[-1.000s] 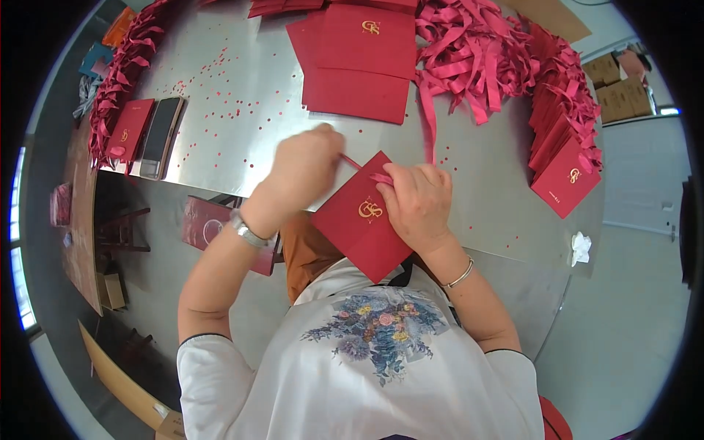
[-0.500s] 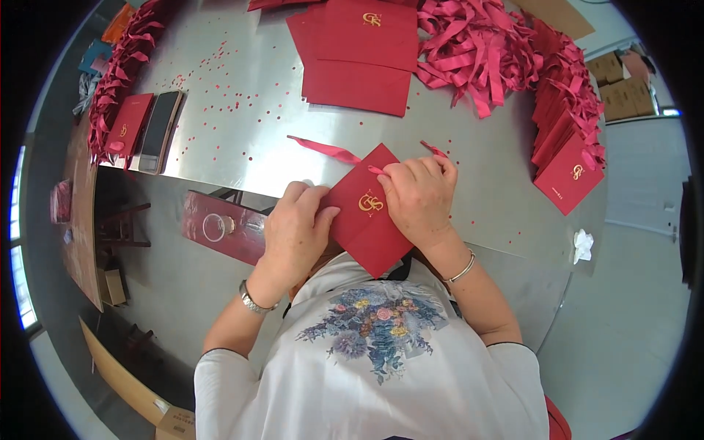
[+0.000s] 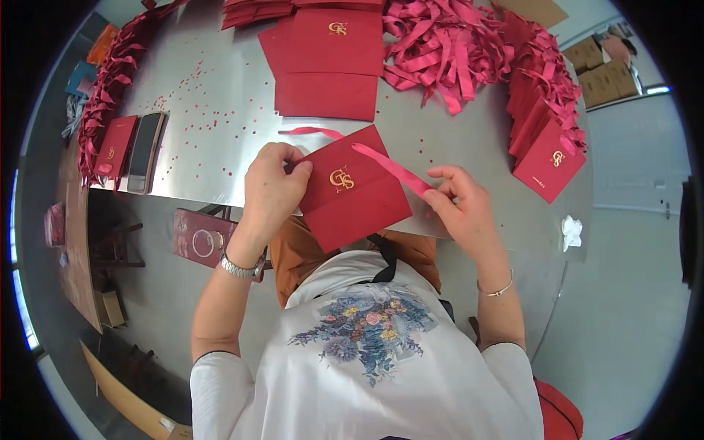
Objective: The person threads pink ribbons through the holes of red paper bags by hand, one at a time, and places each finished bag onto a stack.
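A red envelope with a gold emblem is held tilted above the table's near edge. My left hand pinches its left side between thumb and fingers. A pink ribbon comes out through the front near the envelope's upper corner, and its other end sticks out behind to the left. My right hand grips the front end of this ribbon between thumb and fingers, drawn out to the right of the envelope.
Red envelopes are stacked at the back, beside a heap of loose pink ribbons. Ribboned envelopes stand in a row at right. Another envelope lies beside a phone at left. Crumpled white tissue sits near the right edge.
My right hand has moved off the envelope, right and downward, pulling a longer stretch of ribbon through the front. The envelope has turned and shifted left with my left hand.
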`<move>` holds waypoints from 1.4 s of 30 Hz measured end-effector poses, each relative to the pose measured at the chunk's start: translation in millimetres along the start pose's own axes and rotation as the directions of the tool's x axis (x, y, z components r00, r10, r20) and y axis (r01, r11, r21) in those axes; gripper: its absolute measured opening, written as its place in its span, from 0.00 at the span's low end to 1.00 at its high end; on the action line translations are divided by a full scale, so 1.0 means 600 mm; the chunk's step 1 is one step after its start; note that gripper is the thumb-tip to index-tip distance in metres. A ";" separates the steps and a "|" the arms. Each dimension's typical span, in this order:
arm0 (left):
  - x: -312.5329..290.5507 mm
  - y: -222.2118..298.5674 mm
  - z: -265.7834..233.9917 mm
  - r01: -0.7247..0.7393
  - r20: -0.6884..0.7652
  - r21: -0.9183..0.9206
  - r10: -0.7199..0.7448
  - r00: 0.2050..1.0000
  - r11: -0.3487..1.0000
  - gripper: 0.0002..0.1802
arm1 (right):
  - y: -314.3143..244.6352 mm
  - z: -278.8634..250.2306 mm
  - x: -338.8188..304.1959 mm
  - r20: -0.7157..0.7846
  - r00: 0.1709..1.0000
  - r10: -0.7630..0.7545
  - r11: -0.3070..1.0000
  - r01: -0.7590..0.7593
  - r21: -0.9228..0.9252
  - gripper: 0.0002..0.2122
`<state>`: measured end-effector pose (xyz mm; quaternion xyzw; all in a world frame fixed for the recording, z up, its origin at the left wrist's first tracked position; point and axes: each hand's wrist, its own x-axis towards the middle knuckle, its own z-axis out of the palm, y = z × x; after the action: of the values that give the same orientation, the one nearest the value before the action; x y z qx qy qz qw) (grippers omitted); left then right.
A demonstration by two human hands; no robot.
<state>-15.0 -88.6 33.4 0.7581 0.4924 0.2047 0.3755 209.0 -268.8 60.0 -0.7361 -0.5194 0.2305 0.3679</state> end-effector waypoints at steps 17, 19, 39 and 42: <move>0.036 -0.006 0.015 -0.103 0.109 -0.014 0.104 0.989 0.995 0.09 | 0.034 -0.008 -0.072 0.040 0.998 0.056 0.513 -0.063 0.856 0.18; 0.037 -0.009 0.016 -0.113 0.112 -0.008 0.113 0.987 0.994 0.09 | 0.041 0.004 -0.066 -0.054 0.997 0.047 0.540 0.020 0.842 0.19; 0.045 -0.007 -0.027 -0.002 0.347 -0.117 0.043 0.937 0.993 0.11 | -0.056 0.185 0.053 -0.070 0.998 0.006 0.962 0.013 0.274 0.06; 0.046 -0.005 -0.026 -0.018 0.382 -0.075 0.046 0.923 0.997 0.12 | -0.064 0.202 0.057 -0.121 0.986 -0.117 0.993 0.118 -0.001 0.05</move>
<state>-15.9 -57.4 39.3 0.7778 0.3896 0.0759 0.4874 111.0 -193.1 16.1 -0.7156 -0.5378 0.1651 0.4140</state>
